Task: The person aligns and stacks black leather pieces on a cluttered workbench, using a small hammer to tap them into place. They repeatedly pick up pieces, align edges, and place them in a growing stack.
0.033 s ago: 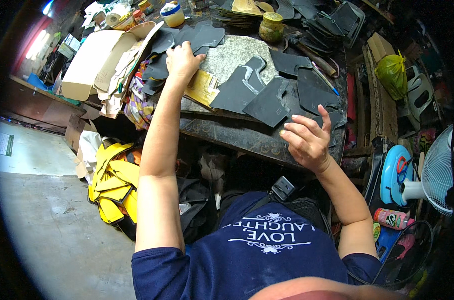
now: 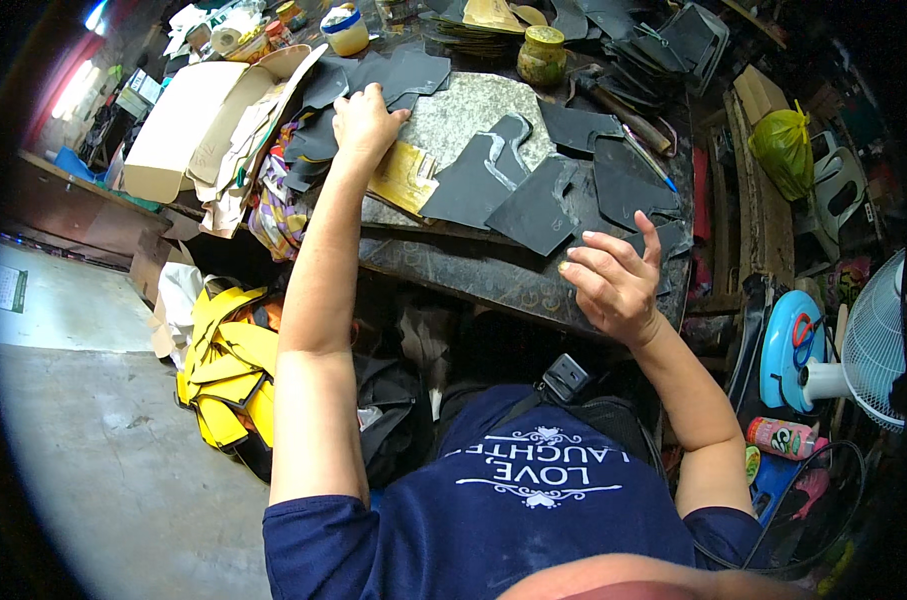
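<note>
Head view looks down on a cluttered dark work surface [image 2: 493, 280] strewn with cut pieces of black sheet material. The left hand [image 2: 365, 122] reaches far out with the arm straight and lies palm down, fingers together, pressing on the stack of dark grey cut pieces [image 2: 318, 135] at the far left of the surface, just beside a yellow printed card [image 2: 403, 178]; its grip closes on nothing that can be seen. The right hand [image 2: 613, 280] hovers at the near right edge of the surface, its grip spread and empty, fingers loosely curled, just near of a black angular cut sheet [image 2: 538, 210]. Between the two hands lies a speckled grey stone slab [image 2: 468, 115] with another black shaped piece [image 2: 478, 180] resting partly on it. An open tan cardboard box [image 2: 188, 120] sits to the far left, and a glass jar with a yellow lid [image 2: 541, 55] stands at the far side. Yellow folded material [image 2: 223, 365] lies on the floor at the near left.
</note>
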The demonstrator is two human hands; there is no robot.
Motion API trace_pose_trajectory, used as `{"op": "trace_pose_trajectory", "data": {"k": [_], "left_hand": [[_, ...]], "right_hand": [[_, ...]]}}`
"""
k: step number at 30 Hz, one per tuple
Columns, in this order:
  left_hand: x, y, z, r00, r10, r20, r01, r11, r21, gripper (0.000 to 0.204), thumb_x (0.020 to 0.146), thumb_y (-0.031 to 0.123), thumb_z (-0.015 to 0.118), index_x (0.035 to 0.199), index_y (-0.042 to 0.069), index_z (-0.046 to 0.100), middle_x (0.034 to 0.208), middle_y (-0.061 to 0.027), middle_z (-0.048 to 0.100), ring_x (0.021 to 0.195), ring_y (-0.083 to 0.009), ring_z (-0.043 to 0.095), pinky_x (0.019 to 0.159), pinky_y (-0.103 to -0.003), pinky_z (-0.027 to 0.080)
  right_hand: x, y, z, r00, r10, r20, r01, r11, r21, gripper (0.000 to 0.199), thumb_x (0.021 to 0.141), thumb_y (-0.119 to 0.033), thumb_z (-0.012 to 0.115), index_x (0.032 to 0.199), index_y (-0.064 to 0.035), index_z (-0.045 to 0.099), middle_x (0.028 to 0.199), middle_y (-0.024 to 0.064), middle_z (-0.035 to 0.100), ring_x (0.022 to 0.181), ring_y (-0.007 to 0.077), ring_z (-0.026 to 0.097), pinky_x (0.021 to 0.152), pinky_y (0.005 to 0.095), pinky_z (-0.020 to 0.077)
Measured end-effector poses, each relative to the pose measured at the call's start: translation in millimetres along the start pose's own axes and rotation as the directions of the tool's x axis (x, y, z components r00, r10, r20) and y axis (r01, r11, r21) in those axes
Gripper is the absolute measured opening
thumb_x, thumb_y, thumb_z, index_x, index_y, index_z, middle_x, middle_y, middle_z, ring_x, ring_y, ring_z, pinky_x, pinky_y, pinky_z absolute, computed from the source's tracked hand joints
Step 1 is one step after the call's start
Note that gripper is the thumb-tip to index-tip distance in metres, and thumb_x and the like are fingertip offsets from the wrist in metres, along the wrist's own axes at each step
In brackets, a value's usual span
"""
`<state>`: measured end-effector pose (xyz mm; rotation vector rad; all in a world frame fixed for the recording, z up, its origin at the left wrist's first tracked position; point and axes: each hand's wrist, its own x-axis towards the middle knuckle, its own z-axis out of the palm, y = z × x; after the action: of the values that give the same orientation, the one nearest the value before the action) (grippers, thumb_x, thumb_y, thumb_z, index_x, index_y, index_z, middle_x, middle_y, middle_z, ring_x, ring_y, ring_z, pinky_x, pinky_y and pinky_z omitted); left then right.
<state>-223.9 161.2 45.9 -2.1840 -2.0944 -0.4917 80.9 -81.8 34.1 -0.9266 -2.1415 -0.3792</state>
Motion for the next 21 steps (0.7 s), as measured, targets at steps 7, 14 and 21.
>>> {"op": "trace_pose_trajectory", "data": {"k": [7, 14, 21], "left_hand": [[2, 16, 9, 0.986, 0.168, 0.014, -0.167, 0.983, -0.082, 0.059, 0.077, 0.037, 0.076, 0.129, 0.015, 0.061, 0.117, -0.0126, 0.068, 0.117, -0.0363, 0.054, 0.100, -0.047, 0.044], [23, 31, 8, 1.000, 0.007, -0.004, -0.007, 0.995, -0.101, 0.056, 0.081, 0.039, 0.066, 0.134, 0.019, 0.059, 0.122, -0.0078, 0.067, 0.121, -0.0317, 0.055, 0.100, -0.051, 0.041], [28, 57, 9, 0.994, 0.085, 0.073, -0.089, 0.995, 0.043, 0.057, 0.076, 0.037, 0.073, 0.127, 0.015, 0.061, 0.120, -0.0087, 0.068, 0.120, -0.0309, 0.055, 0.101, -0.053, 0.038]], "right_hand": [[0, 1, 0, 1.000, 0.002, 0.000, -0.002, 1.000, 0.004, 0.021, 0.080, -0.014, 0.068, 0.099, -0.0216, 0.068, 0.091, -0.0032, 0.068, 0.099, 0.0168, 0.065, 0.119, 0.0560, 0.0202], [0, 1, 1, 1.000, 0.013, 0.001, -0.013, 1.000, 0.000, 0.020, 0.081, -0.014, 0.067, 0.099, -0.0219, 0.068, 0.091, -0.0037, 0.068, 0.098, 0.0164, 0.065, 0.119, 0.0544, 0.0206], [1, 2, 1, 1.000, 0.014, -0.004, -0.014, 1.000, -0.003, 0.017, 0.082, -0.014, 0.067, 0.097, -0.0215, 0.069, 0.090, -0.0037, 0.068, 0.098, 0.0160, 0.065, 0.119, 0.0541, 0.0207]]}}
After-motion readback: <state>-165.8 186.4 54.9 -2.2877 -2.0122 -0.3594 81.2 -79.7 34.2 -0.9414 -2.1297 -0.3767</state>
